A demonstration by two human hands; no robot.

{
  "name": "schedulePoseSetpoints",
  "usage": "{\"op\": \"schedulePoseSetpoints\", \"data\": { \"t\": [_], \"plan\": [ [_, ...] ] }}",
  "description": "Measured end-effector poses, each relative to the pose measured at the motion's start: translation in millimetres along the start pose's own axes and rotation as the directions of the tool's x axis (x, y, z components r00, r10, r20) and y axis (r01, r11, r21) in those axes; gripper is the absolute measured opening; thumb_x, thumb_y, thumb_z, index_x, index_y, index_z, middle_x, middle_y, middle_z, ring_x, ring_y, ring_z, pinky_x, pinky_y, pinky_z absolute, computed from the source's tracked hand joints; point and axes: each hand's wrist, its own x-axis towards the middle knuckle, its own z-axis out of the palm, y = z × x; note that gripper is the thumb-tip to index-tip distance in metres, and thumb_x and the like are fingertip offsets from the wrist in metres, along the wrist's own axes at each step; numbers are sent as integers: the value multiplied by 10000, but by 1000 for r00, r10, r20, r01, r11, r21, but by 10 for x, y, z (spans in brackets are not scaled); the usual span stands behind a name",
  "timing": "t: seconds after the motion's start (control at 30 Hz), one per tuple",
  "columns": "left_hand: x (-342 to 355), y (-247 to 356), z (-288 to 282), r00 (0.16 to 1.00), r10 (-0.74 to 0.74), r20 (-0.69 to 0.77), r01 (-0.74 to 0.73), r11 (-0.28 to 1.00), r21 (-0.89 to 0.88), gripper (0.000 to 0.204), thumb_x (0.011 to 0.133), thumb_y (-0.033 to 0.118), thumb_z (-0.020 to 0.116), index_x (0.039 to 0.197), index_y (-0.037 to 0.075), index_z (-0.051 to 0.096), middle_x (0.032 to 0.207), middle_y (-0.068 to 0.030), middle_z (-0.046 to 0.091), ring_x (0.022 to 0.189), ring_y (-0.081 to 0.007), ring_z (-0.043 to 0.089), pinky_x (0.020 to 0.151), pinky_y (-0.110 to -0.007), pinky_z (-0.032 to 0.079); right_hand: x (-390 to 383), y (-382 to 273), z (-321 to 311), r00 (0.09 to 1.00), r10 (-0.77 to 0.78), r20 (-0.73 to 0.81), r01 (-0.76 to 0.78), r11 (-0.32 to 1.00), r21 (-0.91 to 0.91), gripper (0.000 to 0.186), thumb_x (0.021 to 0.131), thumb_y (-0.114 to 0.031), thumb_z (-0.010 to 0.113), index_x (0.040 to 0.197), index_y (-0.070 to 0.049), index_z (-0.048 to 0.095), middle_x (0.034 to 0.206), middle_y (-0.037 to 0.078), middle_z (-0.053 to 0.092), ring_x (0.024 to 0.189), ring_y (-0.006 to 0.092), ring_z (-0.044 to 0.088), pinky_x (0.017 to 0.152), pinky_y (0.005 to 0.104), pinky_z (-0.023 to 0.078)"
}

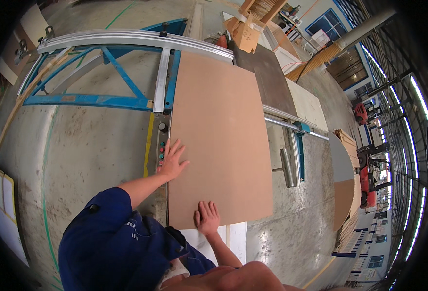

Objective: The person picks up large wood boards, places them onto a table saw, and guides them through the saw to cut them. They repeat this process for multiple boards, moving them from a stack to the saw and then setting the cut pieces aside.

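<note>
Head: left fingers point(174, 149), right fingers point(205, 209) extended on brown board point(219, 131), grasping nothing; concrete floor point(102, 140).

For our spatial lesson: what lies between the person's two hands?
Between the left hand and right hand, only a bare stretch of brown board shows in the head view.

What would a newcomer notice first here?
The big tan board mid-picture, with the left hand at its left edge and the right hand at its near edge. Next, the blue frame at upper left, and the bright ceiling lights along the far right.
</note>
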Motion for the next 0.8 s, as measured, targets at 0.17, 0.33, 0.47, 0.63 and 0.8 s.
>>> {"op": "schedulePoseSetpoints", "data": {
  "t": [0.17, 0.33, 0.47, 0.63, 0.8],
  "plan": [
    [33, -11, 0, 999, 14, -30, -14, 1000, -10, 615, 860, 254, 739, 1389, 28, 525, 1591, -145, 284, 1501, -411, 111, 1206, -491, 223, 175, -274, -79, 991, -103, 91, 95, 992, 87, 506, 898, -324, 629, 1312, -36, 588, 1301, 138, 607, 1268, 357, 511, 1146, 470, 330],
    [70, -61, 13, 998, 49, -34, -48, 999, 14, 605, 858, 243, 738, 1379, 17, 531, 1575, -149, 314, 1492, -422, 133, 1197, -495, 233, 227, -247, -28, 986, -72, 151, 62, 996, 71, 559, 895, -345, 620, 1367, -56, 543, 1350, 128, 575, 1301, 339, 488, 1155, 475, 313],
    [125, -53, 26, 999, 42, -33, -41, 999, 25, 596, 849, 228, 744, 1368, 16, 543, 1561, -148, 342, 1483, -440, 144, 1189, -503, 243, 312, -240, -29, 977, -34, 210, 25, 999, 46, 594, 900, -366, 600, 1408, -76, 503, 1395, 137, 536, 1336, 330, 454, 1163, 481, 295],
    [270, -134, -27, 999, 35, -41, -35, 999, 7, 572, 836, 217, 754, 1344, 29, 571, 1541, -139, 379, 1473, -450, 167, 1183, -509, 255, 508, -248, -8, 973, -37, 228, 27, 999, 45, 623, 909, -388, 577, 1442, -87, 466, 1408, 153, 517, 1350, 334, 439, 1173, 478, 273],
    [519, -247, -31, 996, 67, -58, -64, 997, 52, 573, 826, 210, 763, 1338, 37, 573, 1527, -152, 387, 1465, -442, 195, 1182, -499, 267, 739, -189, 79, 978, -38, 205, 27, 998, 57, 637, 903, -397, 576, 1445, -80, 462, 1418, 159, 507, 1354, 343, 432, 1174, 479, 271]
  ]
}}
